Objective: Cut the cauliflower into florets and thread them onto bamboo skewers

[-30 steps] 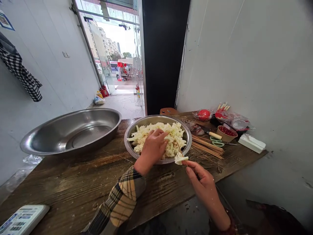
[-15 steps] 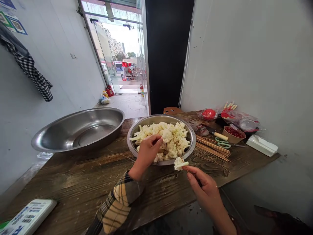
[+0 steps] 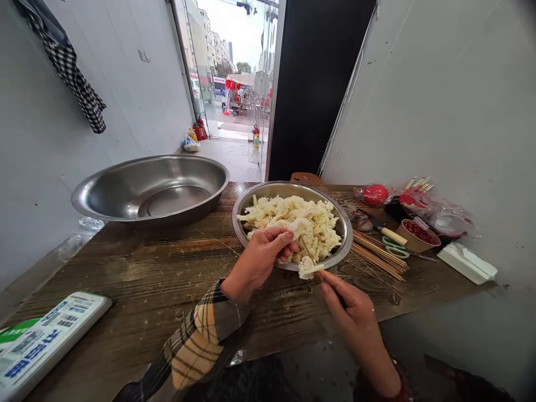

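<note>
Resting over the near rim of the metal bowl [image 3: 341,220], the left hand [image 3: 257,259] is seen with its fingers curled closed around a cauliflower floret [image 3: 300,227], which is pinched between thumb and fingertips just above the heap of cauliflower pieces [image 3: 293,215] filling the bowl. A thin wooden skewer [image 3: 310,258] is held in the closed grip of the right hand [image 3: 349,318], low and just in front of the bowl, with its point angled up toward the left hand. One skewered floret [image 3: 307,269] is already carried on that stick, just beyond the right fingertips and touching the bowl's near edge. The bowl is set on the dark wooden surface [image 3: 167,279]. A larger steel basin [image 3: 153,190] is placed to its left, well apart from both hands. A bundle of bare skewers [image 3: 379,258] is laid to the right of the bowl, with green-handled scissors [image 3: 393,248] and a small cup of red pieces [image 3: 416,234] just beyond. A white scale [image 3: 42,340] is partly seen at the near left corner.
</note>
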Tool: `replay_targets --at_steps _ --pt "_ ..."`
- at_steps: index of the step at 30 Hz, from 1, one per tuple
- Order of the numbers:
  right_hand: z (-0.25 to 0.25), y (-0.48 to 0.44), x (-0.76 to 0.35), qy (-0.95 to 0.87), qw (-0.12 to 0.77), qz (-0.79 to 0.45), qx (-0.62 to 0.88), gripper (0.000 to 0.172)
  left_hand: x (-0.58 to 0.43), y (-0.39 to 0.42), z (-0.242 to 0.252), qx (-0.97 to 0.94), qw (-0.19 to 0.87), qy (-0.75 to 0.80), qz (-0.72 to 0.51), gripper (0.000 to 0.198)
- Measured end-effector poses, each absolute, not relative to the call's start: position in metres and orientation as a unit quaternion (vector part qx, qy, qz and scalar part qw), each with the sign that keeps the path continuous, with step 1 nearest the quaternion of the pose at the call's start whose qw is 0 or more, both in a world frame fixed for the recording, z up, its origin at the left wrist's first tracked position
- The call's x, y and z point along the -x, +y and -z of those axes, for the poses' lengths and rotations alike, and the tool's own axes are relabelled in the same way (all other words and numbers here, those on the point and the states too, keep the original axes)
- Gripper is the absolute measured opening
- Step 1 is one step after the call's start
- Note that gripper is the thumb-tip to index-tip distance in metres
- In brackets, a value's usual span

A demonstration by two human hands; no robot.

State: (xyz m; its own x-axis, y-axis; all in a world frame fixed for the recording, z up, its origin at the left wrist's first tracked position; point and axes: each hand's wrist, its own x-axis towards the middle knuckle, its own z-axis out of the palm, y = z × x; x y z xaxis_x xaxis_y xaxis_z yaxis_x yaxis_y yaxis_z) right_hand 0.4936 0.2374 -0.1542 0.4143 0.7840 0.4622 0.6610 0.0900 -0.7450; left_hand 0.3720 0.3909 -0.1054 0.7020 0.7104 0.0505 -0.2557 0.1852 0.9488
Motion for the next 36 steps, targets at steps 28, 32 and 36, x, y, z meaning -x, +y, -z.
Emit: replay_targets --at_steps 28,32,36 --pt "0.155 0.229 -0.494 -0.51 0.516 -0.076 0.684 0.025 -0.371 0.384 0.107 -0.629 0.646 0.228 -0.368 0.024" --pt "0.155 0.228 -0.494 -0.51 0.514 -0.072 0.686 0.024 -0.372 0.382 0.106 -0.639 0.64 0.231 -0.359 0.02" --pt "0.154 0.226 -0.493 -0.504 0.515 -0.087 0.688 0.025 -0.373 0.38 0.105 -0.661 0.619 0.235 -0.355 0.018"
